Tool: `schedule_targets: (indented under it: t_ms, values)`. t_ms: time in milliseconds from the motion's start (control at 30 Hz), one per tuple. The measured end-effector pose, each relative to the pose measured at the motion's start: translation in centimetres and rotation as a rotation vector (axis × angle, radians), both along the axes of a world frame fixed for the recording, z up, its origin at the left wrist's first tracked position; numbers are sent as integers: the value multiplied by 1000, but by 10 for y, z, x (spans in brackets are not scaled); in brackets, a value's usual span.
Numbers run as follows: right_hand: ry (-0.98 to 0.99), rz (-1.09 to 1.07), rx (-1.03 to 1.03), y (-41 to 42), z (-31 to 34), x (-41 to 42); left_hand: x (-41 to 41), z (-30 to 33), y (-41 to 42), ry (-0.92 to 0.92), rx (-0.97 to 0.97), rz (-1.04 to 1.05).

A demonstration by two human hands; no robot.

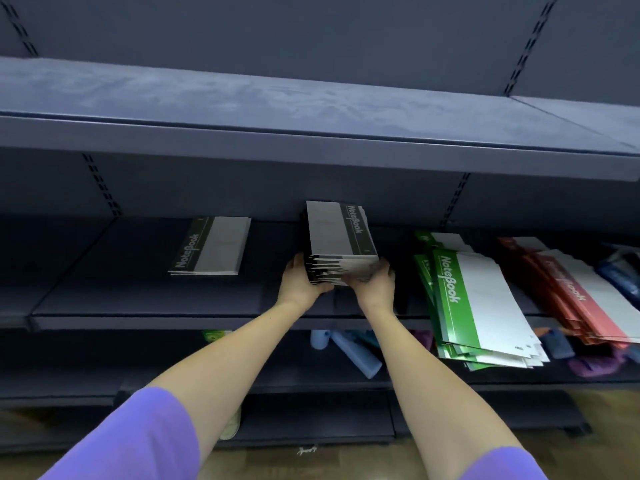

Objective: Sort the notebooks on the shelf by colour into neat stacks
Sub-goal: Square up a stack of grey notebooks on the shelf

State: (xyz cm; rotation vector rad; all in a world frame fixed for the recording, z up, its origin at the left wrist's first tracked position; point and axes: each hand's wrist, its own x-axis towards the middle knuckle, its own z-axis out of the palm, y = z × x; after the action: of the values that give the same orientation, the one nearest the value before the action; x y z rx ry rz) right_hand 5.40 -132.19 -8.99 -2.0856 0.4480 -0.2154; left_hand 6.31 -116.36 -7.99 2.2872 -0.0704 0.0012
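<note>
Your left hand [300, 283] and right hand [375, 285] grip the near end of the black notebook stack [337, 242] from both sides, over the middle shelf [145, 299]. One black notebook [211, 245] lies apart to its left; green notebooks [478, 299] and red notebooks [571, 292] lie fanned to its right.

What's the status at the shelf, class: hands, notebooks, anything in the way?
Left hand and right hand grip the black notebook stack by its near end. Lone black notebook lies left; green pile sprawls right. Nothing blocking.

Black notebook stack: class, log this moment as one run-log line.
both hands grip black notebook stack | left hand, right hand at near end | single black notebook apart on left | green stack on right
</note>
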Motion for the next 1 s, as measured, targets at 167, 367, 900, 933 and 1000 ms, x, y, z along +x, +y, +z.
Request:
schedule_targets:
  t_ms: [167, 367, 900, 933, 1000]
  values:
    - [-10, 55, 25, -6, -5, -3, -3, -2, -3, -1, 26, 61]
    - [-24, 143, -56, -12, -6, -10, -6, 0, -1, 32, -148, 129]
    - [-11, 152, 258, -14, 20, 18, 12, 24, 12, 47, -460, -4]
    - [-12, 127, 303, -13, 22, 19, 12, 25, 11, 68, -538, 20]
    - [-6, 95, 390, -14, 23, 22, 14, 29, 10, 120, -677, 80]
